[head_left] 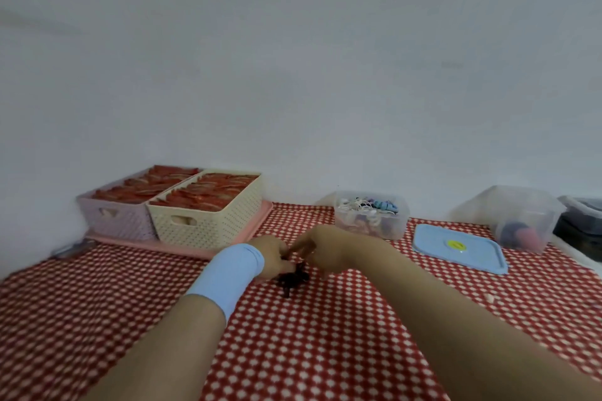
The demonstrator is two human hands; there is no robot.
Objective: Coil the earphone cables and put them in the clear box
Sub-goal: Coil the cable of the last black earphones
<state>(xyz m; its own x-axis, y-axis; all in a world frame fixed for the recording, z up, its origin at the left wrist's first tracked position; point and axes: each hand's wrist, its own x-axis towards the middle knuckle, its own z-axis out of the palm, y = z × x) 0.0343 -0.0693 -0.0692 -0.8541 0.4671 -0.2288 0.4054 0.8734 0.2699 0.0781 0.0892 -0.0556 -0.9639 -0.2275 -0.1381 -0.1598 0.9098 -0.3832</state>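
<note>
A dark earphone cable point(292, 280) lies bunched on the red dotted tablecloth at the middle of the table. My left hand point(272, 255), with a light blue wristband, and my right hand point(321, 252) meet just above it, and both pinch parts of the cable with curled fingers. A clear box point(371, 215) holding several coiled cables in white, blue and other colours stands open behind my right hand. Another clear box point(518, 218) with a few dark and red items sits further right.
A blue lid point(459, 249) lies flat between the two clear boxes. Two woven baskets, lilac point(120, 221) and cream point(208, 221), filled with red items stand on a pink tray at the back left. A dark container point(583, 228) is at the right edge.
</note>
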